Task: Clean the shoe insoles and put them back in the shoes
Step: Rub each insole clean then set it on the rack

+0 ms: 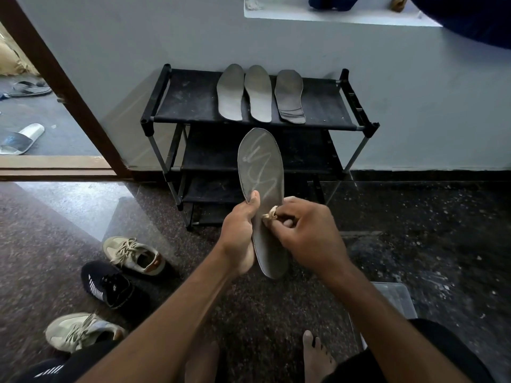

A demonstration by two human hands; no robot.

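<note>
We are holding a long grey foam shoe insole (261, 167) up in front of us, above the dark speckled stone floor (414, 244) and just before the black metal-and-fabric shoe rack (193, 100). Our left hand (239, 230) is gripping it round its left edge at about mid-length, thumb lying on the face and fingers hidden behind. Our right hand (307, 233) is pinching a small crumpled tan cloth wad (270, 214) in curled fingers and pressing it onto the face, just beside the left thumb.

The insole's long axis is running almost straight away from us. The toe end is rising toward the front edge of the rack's top shelf, and the heel end is hanging below both hands. Pale squiggly streaks are showing on the forepart, all of it above the cloth. So we are judging that the next wipe goes up along that axis, with the right hand doing the work and the left steadying. Held only at the middle, the thin forepart may flex under pressure.

Three more grey insoles (258, 94) are lying side by side on the top shelf, toes toward its back edge. Two beige lace-up sneakers (135, 255) and a black sneaker with white stripes (106, 284) are waiting on the floor, nearer our left hand and well apart from the insole.
</note>
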